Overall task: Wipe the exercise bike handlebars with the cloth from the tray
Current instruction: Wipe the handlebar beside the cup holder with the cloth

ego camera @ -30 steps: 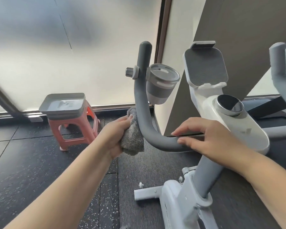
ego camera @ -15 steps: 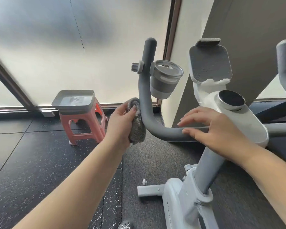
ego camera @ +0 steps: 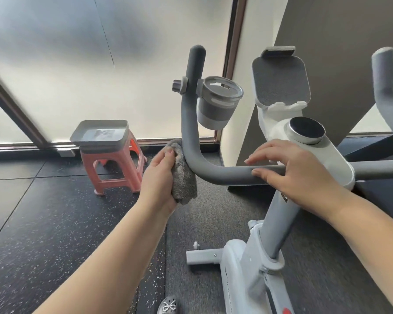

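The grey padded handlebar (ego camera: 213,171) of the exercise bike bends up on the left into an upright grip. My left hand (ego camera: 161,175) holds a fluffy grey cloth (ego camera: 183,177) pressed against the outer side of that bend. My right hand (ego camera: 290,171) rests on the horizontal bar near the white console, fingers laid over it. The grey tray (ego camera: 100,134) sits on a pink stool at the back left. The handlebar's right grip (ego camera: 386,87) rises at the frame's right edge.
A grey cup holder (ego camera: 218,103) is clamped to the left grip. A tablet holder (ego camera: 280,80) and a round knob (ego camera: 306,130) sit on the white console. The pink stool (ego camera: 116,168) stands on dark speckled floor by a frosted window. The bike's base bar (ego camera: 204,257) lies below.
My left hand has slid the cloth up along the outer side of the handlebar's bend. My right hand stays on the horizontal bar. The view has shifted slightly.
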